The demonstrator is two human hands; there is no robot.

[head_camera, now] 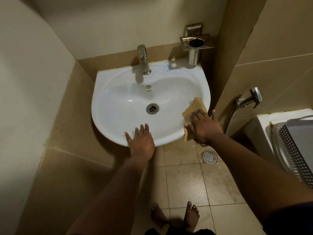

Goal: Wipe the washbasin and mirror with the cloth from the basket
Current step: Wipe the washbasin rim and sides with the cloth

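Right hand (204, 127) presses the cloth (194, 110) flat on the washbasin (118, 102) rim beneath it, left hand (141, 140) spread, holding nothing, on the near rim; the cloth's overhanging edge may slip floorward.

left hand (141, 141): flat, fingers spread | right hand (204, 127): palm down, fingers pressing

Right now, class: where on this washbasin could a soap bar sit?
Free: the white ceramic washbasin rim left of the steel tap, and between tap and steel cup holder. Crowded: front-right rim, under the tan cloth, right hand.
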